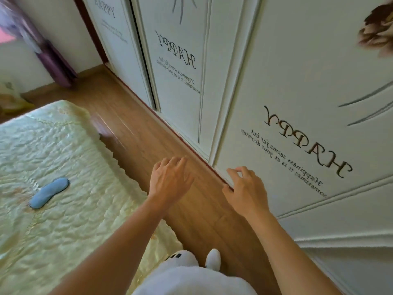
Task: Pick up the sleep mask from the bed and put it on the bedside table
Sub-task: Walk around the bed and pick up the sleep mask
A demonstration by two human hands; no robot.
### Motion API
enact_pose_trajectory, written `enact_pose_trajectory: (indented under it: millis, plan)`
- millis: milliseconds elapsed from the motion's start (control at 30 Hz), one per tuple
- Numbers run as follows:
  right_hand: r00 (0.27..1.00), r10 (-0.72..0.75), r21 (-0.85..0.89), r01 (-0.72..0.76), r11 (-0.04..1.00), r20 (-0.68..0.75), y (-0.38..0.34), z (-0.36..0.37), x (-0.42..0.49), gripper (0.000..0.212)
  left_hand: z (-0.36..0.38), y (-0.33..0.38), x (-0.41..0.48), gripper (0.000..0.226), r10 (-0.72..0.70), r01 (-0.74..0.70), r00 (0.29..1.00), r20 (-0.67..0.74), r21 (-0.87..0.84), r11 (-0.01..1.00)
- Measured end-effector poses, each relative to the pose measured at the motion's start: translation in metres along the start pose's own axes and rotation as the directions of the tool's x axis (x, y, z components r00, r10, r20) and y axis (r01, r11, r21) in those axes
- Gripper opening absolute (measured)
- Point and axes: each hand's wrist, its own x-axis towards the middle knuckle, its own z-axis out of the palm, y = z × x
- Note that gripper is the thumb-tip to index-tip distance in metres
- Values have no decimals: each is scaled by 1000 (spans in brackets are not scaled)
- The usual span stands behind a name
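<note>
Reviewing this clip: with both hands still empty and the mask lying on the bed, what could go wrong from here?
1. The sleep mask lies well left of both hands, which hang over the floor; the left hand must reach far across the bed, so the grasp may miss or pinch the quilt.
2. No bedside table is in view, so placement could end up somewhere else.
3. The right hand is close to the wardrobe door and may bump it when the person turns.

Blue sleep mask [49,193] lies flat (diagonally) on the bed [63,220].
</note>
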Motion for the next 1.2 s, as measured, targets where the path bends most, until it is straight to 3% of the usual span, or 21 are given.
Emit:
enact_pose_trajectory:
  millis: [400, 600, 967, 1200]
  plan:
    - [920, -375, 65, 370, 927, 115, -50, 18, 136, 42, -12, -41, 32, 63, -381, 380, 924, -29, -18, 925]
    - [849, -510, 50, 508, 860, 135, -106, 36, 202, 44, -12, -97, 61, 47, -529, 529, 843, -102, -23, 848]
    - [736, -656, 58, 657, 752, 170, -297, 70, 375, 47, -39, -283, 163, 48, -690, 683, 708, -148, -100, 723]
    - [570, -791, 76, 799, 597, 225, -433, 88, 441, 46, -65, -396, 179, 49, -812, 801, 556, -177, -148, 581]
